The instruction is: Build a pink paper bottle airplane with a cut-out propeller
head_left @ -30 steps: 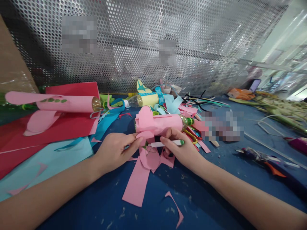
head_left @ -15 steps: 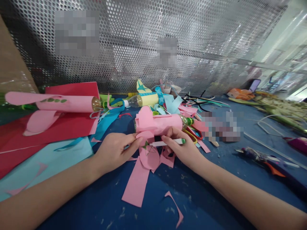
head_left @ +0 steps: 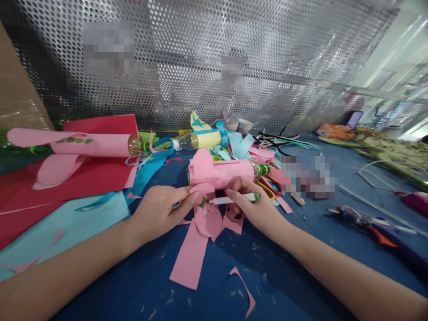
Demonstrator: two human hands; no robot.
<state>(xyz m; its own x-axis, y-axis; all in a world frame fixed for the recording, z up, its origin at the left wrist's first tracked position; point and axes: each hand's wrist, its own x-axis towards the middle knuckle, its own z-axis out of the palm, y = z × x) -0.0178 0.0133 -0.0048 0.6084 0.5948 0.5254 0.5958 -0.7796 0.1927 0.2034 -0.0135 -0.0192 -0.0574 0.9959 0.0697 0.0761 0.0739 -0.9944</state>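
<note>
Between my hands lies a plastic bottle wrapped in pink paper [head_left: 230, 173], its green-capped neck pointing right. A rounded pink paper wing [head_left: 210, 223] hangs from its near side, bearing a star outline partly filled in green. My left hand [head_left: 165, 208] pinches the wing's left edge between thumb and fingers. In my right hand [head_left: 252, 205] is a white marker pen [head_left: 230, 199] with a green end; its tip touches the wing at the star. A pink paper strip [head_left: 190, 256] lies partly under the wing.
At left lies another pink-wrapped bottle [head_left: 96, 145] on red paper [head_left: 20, 191]. Behind are a yellow-and-blue bottle [head_left: 205, 139] and paper scraps. Scissors handles [head_left: 274, 186] show beside my right hand. A glue gun [head_left: 374, 227] lies right, before a perforated metal screen [head_left: 187, 67].
Almost nothing differs. The marker's tip stays at the star, and both hands keep their places.
</note>
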